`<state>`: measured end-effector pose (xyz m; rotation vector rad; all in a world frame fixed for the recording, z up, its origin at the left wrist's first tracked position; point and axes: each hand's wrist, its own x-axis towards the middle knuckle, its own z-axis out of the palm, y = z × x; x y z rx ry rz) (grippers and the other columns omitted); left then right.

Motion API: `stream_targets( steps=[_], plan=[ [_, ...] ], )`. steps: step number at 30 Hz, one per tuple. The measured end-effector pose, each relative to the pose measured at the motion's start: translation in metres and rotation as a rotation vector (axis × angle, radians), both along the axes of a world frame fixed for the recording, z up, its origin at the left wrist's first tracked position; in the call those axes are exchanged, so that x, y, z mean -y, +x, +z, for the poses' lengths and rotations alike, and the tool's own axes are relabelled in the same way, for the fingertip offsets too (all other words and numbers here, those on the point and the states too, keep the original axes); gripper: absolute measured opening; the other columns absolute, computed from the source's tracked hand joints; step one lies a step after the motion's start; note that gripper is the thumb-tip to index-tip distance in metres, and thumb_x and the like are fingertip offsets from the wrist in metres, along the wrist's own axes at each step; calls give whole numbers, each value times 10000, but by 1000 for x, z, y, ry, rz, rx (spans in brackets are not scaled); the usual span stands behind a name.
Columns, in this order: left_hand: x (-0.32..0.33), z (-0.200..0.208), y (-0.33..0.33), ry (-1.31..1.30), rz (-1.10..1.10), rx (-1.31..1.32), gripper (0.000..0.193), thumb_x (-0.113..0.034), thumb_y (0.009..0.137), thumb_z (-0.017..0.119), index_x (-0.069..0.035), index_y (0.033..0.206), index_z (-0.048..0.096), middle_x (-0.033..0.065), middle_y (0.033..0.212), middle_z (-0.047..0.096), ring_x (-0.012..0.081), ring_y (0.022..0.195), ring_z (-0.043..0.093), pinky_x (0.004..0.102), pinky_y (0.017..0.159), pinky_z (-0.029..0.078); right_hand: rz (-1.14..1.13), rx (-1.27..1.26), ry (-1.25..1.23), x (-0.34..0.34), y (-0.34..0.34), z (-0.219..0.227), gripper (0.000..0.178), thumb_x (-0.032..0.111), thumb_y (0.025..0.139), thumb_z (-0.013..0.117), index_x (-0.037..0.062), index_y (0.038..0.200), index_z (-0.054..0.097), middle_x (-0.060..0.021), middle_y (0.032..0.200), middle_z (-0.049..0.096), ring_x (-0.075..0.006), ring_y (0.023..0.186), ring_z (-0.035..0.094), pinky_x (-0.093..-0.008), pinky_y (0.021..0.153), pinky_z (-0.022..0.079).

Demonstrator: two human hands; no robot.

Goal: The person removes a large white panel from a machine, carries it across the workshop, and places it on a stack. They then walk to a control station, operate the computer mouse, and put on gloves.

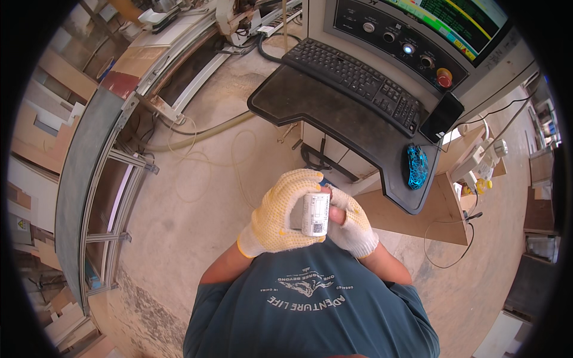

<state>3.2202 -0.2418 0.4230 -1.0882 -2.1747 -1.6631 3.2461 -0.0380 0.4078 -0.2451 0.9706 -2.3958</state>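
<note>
A roll of white printed labels [315, 213] is held in front of my chest, its printed side facing up. My left hand [277, 209], in a cream glove with yellow dots, is closed on it, fingers at the far end and thumb at the near end. Against the roll's right side, my right hand [352, 225] is closed too, in a similar glove that leaves some fingertips bare. Part of the right fingers is hidden behind the roll.
Ahead to the right, a black shelf [334, 110] carries a keyboard [358, 80], a blue-patterned mouse [416, 167] and a phone [443, 116], below a control panel with a red stop button [444, 77]. A machine conveyor [89, 161] runs along the left. Cables [453, 262] lie at right.
</note>
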Motion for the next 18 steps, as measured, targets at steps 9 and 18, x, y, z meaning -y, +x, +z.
stream_targets(
  steps=[9,18],
  plan=[
    [-2,-1,-2,-72,12,-21,742,-242,717,926,-91,1362,593,177,1399,609,429,1292,575,495,1102,467,29,-43,46,0,0,3,781,469,888,829,-6,1439,544,-80,1274,652,-190,1167,638,-354,1032,494],
    [3,-8,2,-44,-30,245,747,-244,720,930,-82,1371,601,184,1410,612,424,1302,579,487,1102,469,83,24,-28,0,-4,4,792,460,883,830,15,1451,502,-125,1294,661,-251,1161,680,-404,1039,525]
  ],
)
